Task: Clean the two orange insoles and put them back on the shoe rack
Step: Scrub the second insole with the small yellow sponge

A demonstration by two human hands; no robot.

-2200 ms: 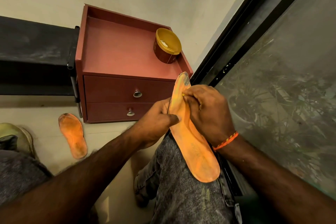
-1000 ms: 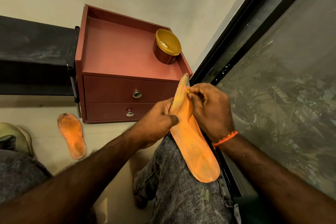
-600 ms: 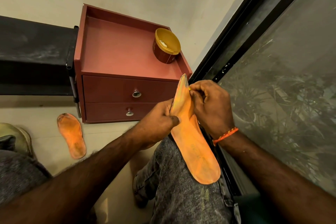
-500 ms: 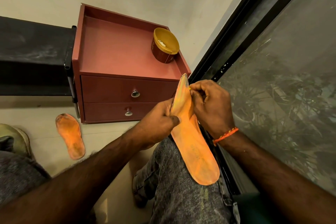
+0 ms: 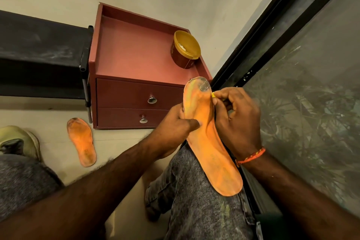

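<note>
1. Presently, one orange insole (image 5: 209,140) is gripped at its left edge by the left hand (image 5: 175,130), its heel resting on the knee (image 5: 196,191).
2. A small yellow object (image 5: 213,95) is pinched by the right hand (image 5: 238,121) against the insole's right edge.
3. The second insole (image 5: 81,141) is noted flat on the floor (image 5: 54,119), near the red cabinet (image 5: 136,68).

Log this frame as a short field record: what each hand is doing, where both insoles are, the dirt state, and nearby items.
left hand: left hand grips the held insole at its edge, thumb on top
right hand: right hand pinches a small yellow item against the insole's right edge
held insole: rests on the knee, grey grime at its toe end
second insole: second insole lies on the floor, dark smudges, untouched
nearby: yellow-lidded tub on the red drawer unit
task stage: cleaning underway, neither insole put back
</note>
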